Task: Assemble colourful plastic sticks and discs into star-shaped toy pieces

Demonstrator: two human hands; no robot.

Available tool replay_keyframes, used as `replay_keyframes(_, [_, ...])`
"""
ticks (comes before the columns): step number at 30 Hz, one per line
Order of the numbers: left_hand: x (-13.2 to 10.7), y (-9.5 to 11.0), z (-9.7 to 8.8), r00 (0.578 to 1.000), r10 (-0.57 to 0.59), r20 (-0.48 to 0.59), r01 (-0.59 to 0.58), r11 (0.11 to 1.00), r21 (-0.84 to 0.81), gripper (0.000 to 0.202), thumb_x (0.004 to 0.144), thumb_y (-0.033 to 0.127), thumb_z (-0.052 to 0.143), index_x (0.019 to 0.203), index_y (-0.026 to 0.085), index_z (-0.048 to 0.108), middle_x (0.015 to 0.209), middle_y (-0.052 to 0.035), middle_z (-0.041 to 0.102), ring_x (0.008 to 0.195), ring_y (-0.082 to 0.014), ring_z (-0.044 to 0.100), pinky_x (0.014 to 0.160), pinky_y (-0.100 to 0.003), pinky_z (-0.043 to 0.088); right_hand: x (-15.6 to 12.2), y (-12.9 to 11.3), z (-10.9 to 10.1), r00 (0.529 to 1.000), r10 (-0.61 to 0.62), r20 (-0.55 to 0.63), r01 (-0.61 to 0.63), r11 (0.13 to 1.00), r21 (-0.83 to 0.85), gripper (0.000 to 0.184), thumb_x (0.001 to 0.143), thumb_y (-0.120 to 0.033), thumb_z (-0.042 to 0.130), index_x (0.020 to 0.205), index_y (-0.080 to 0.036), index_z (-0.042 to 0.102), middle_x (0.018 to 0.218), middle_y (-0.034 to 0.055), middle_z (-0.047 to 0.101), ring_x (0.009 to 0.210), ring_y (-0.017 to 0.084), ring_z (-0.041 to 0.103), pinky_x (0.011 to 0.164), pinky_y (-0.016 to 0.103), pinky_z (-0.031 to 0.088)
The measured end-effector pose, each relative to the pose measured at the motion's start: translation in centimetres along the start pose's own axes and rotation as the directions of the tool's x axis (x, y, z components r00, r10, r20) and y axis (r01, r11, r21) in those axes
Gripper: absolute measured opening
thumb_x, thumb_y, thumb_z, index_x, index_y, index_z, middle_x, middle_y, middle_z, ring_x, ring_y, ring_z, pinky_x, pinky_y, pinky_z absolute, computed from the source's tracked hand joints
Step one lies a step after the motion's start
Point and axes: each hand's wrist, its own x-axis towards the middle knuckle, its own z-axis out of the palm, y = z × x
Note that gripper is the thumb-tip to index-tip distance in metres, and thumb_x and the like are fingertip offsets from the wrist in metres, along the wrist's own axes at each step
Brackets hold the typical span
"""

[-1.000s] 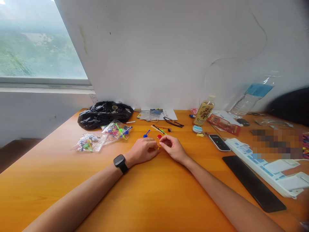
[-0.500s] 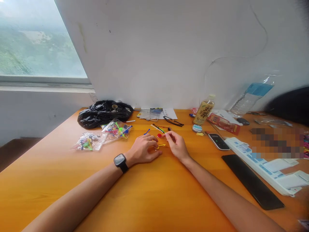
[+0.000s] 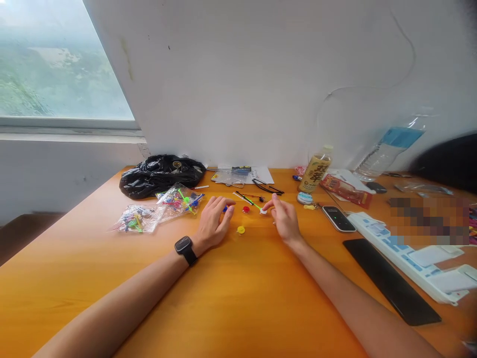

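My left hand (image 3: 215,222) rests on the table, fingers stretched out and thumb apart, beside a small blue plastic piece (image 3: 225,209) partly covered by its fingers. My right hand (image 3: 285,221) is nearest to a small white round piece (image 3: 263,212) with a bright green stick (image 3: 257,205) reaching away from it. Its index finger is extended and apart from the thumb; the other fingers are curled and partly hidden. Between the hands lie a red round piece (image 3: 246,210) and, closer to me, a yellow round piece (image 3: 241,229).
Clear bags of coloured plastic parts (image 3: 136,220) lie left, before a black plastic bag (image 3: 160,175). Black-framed glasses (image 3: 267,187) lie at the back. To the right are a drink bottle (image 3: 316,170), a phone-like device (image 3: 338,219), a white power strip (image 3: 400,253) and a black flat slab (image 3: 389,281).
My right hand has let go of the green-stick piece and drawn back right. My left hand has shifted left and opened. The yellow arrow shape no longer shows; a yellow round piece does.
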Motion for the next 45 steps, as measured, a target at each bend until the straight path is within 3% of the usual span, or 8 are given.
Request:
replay_keyframes(5, [0.1,0.1,0.0,1.0,-0.001,-0.003,0.001,1.0,-0.006,0.024,0.111,0.032,0.042,0.112,0.022,0.063,0.108,-0.0061,0.07,0.104,-0.0241,0.057,0.096,-0.04,0.045,1.6,0.8,-1.7,0.987,-0.084,-0.137,0.07,0.992,-0.101,0.061,0.097,-0.07,0.054,0.066,-0.02,0.066,0.048,-0.004,0.034,0.045,0.013,0.035,0.048,0.031,0.024])
replay_keyframes(9, [0.1,-0.2,0.1,0.998,-0.034,-0.048,0.034,0.999,0.002,0.025,0.111,0.032,0.041,0.111,0.022,0.064,0.104,-0.0052,0.071,0.103,-0.0243,0.057,0.097,-0.041,0.044,3.1,2.2,-3.3,0.974,-0.189,-0.128,0.148,0.949,-0.278,0.053,0.1,-0.062,0.053,0.07,-0.02,0.065,0.05,-0.003,0.041,0.049,0.015,0.04,0.052,0.032,0.027])
replay_keyframes(15, [0.2,-0.8,0.3,0.993,-0.092,-0.07,0.091,0.996,-0.018,0.028,0.112,0.035,0.04,0.107,0.023,0.065,0.103,-0.0049,0.072,0.101,-0.0247,0.057,0.095,-0.041,0.044,4.0,4.3,-3.5,0.978,-0.209,-0.008,0.19,0.902,-0.387,0.042,0.102,-0.055,0.051,0.083,-0.021,0.069,0.07,0.0034,0.064,0.067,0.021,0.059,0.062,0.034,0.04])
replay_keyframes(19, [0.3,-1.0,0.4,0.99,-0.118,-0.079,0.115,0.993,-0.038,0.029,0.112,0.035,0.04,0.105,0.023,0.065,0.104,-0.0047,0.072,0.102,-0.0246,0.057,0.094,-0.04,0.044,4.1,4.9,-2.9,0.943,-0.287,0.168,0.327,0.888,-0.323,0.037,0.102,-0.05,0.052,0.1,-0.022,0.076,0.117,0.0123,0.074,0.113,0.03,0.066,0.09,0.041,0.052])
replay_keyframes(22, [0.3,-1.2,0.5,0.987,-0.135,-0.083,0.131,0.99,-0.053,0.029,0.111,0.036,0.04,0.105,0.023,0.065,0.105,-0.0045,0.072,0.102,-0.0243,0.057,0.094,-0.04,0.044,4.0,5.1,-2.6,0.919,-0.276,0.283,0.368,0.859,-0.357,0.033,0.101,-0.046,0.055,0.104,-0.025,0.08,0.131,0.0112,0.073,0.131,0.032,0.058,0.111,0.05,0.044])
replay_keyframes(28, [0.2,-1.3,0.6,0.986,-0.151,-0.076,0.145,0.987,-0.07,0.029,0.111,0.037,0.041,0.107,0.023,0.066,0.105,-0.005,0.072,0.104,-0.0246,0.057,0.095,-0.04,0.045,3.8,4.9,-2.5,0.938,-0.286,0.195,0.335,0.889,-0.311,0.025,0.09,-0.045,0.069,0.093,-0.023,0.08,0.11,0.0119,0.079,0.11,0.031,0.07,0.104,0.05,0.051])
replay_keyframes(34, [0.2,-1.3,0.6,0.987,-0.149,-0.068,0.144,0.987,-0.073,0.028,0.111,0.038,0.042,0.107,0.023,0.065,0.106,-0.006,0.072,0.104,-0.0251,0.057,0.095,-0.041,0.046,4.2,5.1,-2.9,0.998,-0.063,0.002,0.063,0.983,-0.175,0.034,0.072,-0.048,0.084,0.088,-0.019,0.077,0.095,0.011,0.08,0.09,0.029,0.074,0.087,0.044,0.058])
replay_keyframes(45, [0.2,-0.5,0.2,0.997,-0.072,0.009,0.073,0.994,-0.083,0.021,0.107,0.037,0.05,0.108,0.022,0.065,0.108,-0.0057,0.072,0.106,-0.0247,0.059,0.097,-0.041,0.048,4.7,6.0,-3.1,0.997,-0.066,-0.042,0.052,0.96,-0.276,0.019,0.08,-0.037,0.066,0.084,-0.019,0.072,0.089,0.0103,0.079,0.083,0.027,0.073,0.083,0.043,0.057])
